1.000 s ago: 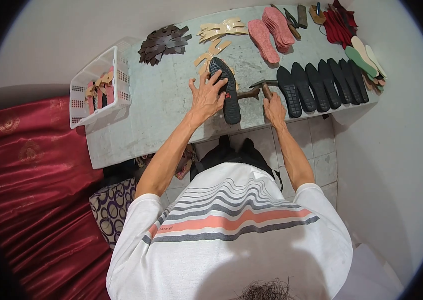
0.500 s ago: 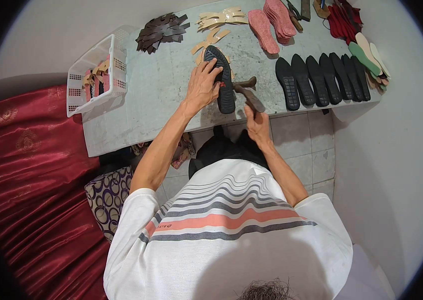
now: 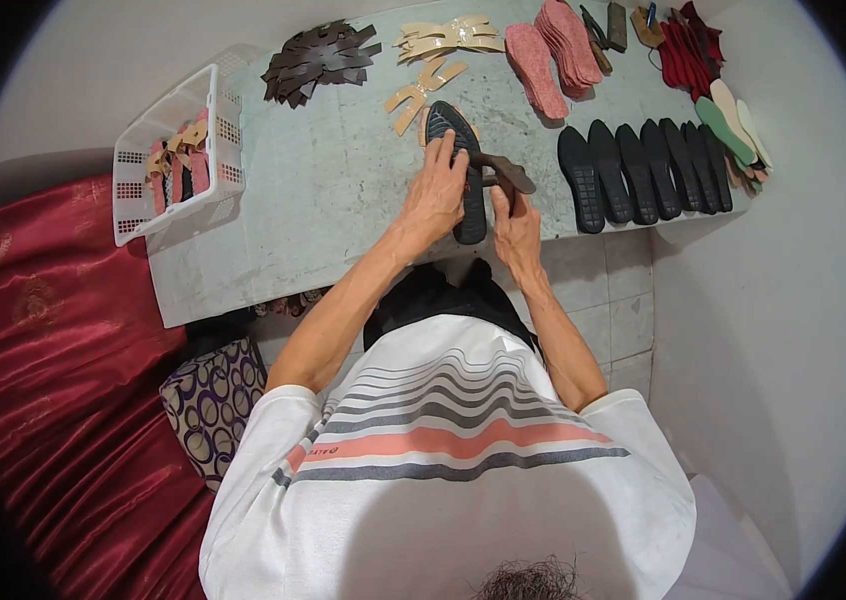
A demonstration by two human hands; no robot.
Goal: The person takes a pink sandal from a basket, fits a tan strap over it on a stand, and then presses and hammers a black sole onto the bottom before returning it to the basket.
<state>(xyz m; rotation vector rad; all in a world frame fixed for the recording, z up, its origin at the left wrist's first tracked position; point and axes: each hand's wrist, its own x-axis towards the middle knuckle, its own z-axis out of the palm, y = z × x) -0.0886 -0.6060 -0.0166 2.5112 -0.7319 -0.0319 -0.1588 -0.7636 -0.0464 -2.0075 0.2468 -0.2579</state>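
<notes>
In two hands (image 3: 436, 193) (image 3: 518, 232), one sole (image 3: 471, 218), one hammer (image 3: 517, 179)

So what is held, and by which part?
The left hand holds a black sole at its middle; the right hand grips a hammer by its handle.

Bright, fisheye-bent; shadow darkens shirt (image 3: 448, 450).

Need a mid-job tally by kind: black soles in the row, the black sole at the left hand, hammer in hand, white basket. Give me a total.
Black soles in the row: 7
Black sole at the left hand: 1
Hammer in the right hand: 1
White basket: 1
Total: 10
</notes>
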